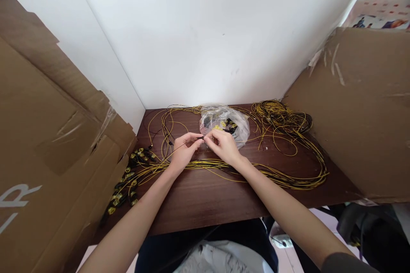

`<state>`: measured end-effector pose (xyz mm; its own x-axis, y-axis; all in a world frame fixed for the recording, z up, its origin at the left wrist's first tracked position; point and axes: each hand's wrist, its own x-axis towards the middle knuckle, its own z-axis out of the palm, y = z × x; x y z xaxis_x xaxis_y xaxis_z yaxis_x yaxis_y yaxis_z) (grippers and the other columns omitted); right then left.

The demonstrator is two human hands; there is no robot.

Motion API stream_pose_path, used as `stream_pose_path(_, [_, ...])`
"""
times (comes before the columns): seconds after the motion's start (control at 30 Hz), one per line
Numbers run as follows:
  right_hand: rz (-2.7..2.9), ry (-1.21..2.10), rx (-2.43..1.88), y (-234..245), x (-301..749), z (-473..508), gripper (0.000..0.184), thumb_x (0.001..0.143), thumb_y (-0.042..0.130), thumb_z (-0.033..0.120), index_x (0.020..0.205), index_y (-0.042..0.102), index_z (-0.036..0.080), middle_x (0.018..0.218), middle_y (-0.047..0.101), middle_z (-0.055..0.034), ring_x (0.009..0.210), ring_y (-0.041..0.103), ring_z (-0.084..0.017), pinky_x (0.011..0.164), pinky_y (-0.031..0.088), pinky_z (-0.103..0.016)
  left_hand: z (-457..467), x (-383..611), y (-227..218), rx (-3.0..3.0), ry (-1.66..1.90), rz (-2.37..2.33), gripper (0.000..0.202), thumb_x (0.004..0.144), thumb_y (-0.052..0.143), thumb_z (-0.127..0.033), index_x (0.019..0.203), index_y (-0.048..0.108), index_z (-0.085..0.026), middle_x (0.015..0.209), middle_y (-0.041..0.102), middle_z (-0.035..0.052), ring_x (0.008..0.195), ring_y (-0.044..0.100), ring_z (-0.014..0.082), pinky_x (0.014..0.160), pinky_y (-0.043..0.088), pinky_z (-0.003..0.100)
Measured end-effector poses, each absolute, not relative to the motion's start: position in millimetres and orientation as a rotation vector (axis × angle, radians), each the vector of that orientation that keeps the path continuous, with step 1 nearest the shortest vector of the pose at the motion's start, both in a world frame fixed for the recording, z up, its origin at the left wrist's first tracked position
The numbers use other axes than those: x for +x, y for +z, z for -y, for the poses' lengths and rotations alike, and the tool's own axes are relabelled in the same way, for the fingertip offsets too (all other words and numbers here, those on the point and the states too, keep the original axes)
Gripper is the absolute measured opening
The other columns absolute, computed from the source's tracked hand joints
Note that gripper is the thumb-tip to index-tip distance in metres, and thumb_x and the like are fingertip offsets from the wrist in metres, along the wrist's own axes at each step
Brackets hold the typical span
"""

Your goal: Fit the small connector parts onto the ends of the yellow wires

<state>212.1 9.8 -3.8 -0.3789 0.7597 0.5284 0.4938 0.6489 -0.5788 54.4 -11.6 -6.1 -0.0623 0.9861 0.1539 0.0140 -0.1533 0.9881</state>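
Observation:
My left hand pinches a thin wire between thumb and fingertips, close to a small dark piece at its end. My right hand is closed at the other side of that piece, its fingertips meeting the left ones. What exactly the right fingers grip is too small to make out. Just behind the hands lies a clear plastic bag with black and yellow connectors in it. A long bundle of yellow and black wires runs across the table beneath my wrists.
A tangled wire heap lies at the back right of the brown table. Several wired connectors are piled at the left edge. Cardboard panels stand on the left and right, with a white wall behind.

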Motion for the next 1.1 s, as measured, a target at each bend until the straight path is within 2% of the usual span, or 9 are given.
stream_pose_path(0.17, [2.05, 0.352, -0.963, 1.6, 214.2, -9.4, 0.019, 0.089, 0.048, 0.029, 0.08, 0.06, 0.018, 0.073, 0.061, -0.0019, 0.067, 0.053, -0.013, 0.063, 0.037, -0.024, 11.5, 53.9, -4.3, 1.202, 1.41, -1.131, 0.022, 0.067, 0.071, -0.026, 0.085, 0.068, -0.014, 0.07, 0.069, 0.0029, 0.06, 0.057, 0.0108, 0.057, 0.044, 0.023])
stream_pose_path(0.3, [2.04, 0.331, -0.962, 1.8, 215.0, -10.6, 0.019, 0.089, 0.048, 0.026, 0.077, 0.059, 0.018, 0.071, 0.06, -0.0016, 0.066, 0.052, -0.013, 0.063, 0.036, -0.025, 12.2, 54.2, -3.8, 1.207, 1.402, -1.129, 0.024, 0.067, 0.072, -0.028, 0.086, 0.067, -0.014, 0.074, 0.07, 0.0049, 0.061, 0.059, 0.0116, 0.057, 0.044, 0.023])
stream_pose_path(0.87, [2.081, 0.417, -0.953, 0.6, 214.9, -8.9, 0.019, 0.088, 0.048, 0.026, 0.075, 0.058, 0.018, 0.07, 0.059, -0.0011, 0.064, 0.05, -0.012, 0.061, 0.036, -0.024, 14.0, 55.3, -3.5, 1.388, 1.337, -1.231, 0.019, 0.068, 0.07, -0.026, 0.083, 0.069, -0.015, 0.081, 0.069, 0.0042, 0.069, 0.061, 0.0132, 0.061, 0.047, 0.023])
stream_pose_path(1.1, [2.067, 0.369, -0.973, 5.9, 217.7, -10.2, 0.017, 0.086, 0.05, 0.026, 0.072, 0.056, 0.018, 0.07, 0.059, -0.0006, 0.064, 0.051, -0.012, 0.061, 0.035, -0.024, 14.1, 55.6, -1.6, 1.298, 1.338, -1.2, 0.024, 0.069, 0.07, -0.03, 0.086, 0.067, -0.014, 0.078, 0.07, 0.0057, 0.067, 0.061, 0.0134, 0.057, 0.045, 0.022])
